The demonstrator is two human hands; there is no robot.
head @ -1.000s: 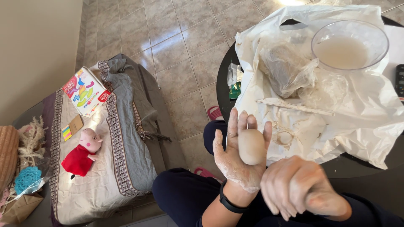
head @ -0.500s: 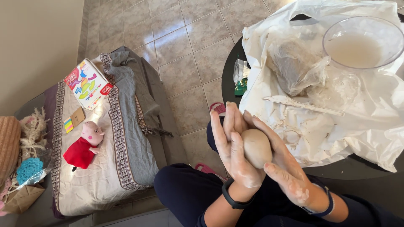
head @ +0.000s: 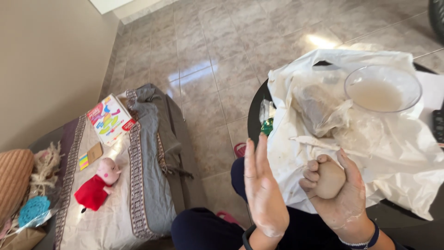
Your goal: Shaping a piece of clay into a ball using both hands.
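While the person sat by the round dark table (head: pixel 253 121), the right hand (head: pixel 340 199) was curled around a ball of tan clay (head: pixel 329 179), fingers wrapped over one side and thumb up the other, so the lump sat snug in the palm just in front of the table's edge. Left hand (head: pixel 262 192) was flat and wide, fingers straight and pointing up, palm turned toward the clay but not touching it, with a small gap between the two. Both hands looked dusted with pale, dried clay. A dark band sat on each wrist.

On the table lay a crumpled white plastic sheet (head: pixel 397 153) covering most of the top. A clear glass bowl (head: pixel 382 89) of cloudy water stood on it toward the far side, and a grey lump in a clear bag (head: pixel 319 109) lay beside the bowl. A thin pale stick (head: pixel 319 142) rested on the sheet just above the clay hand.

Off to the left was a low couch with a grey throw (head: pixel 148 153), a colourful box (head: pixel 111 118) and a pink plush toy in a red dress (head: pixel 98 187). Floor was shiny beige tile (head: pixel 203 55).
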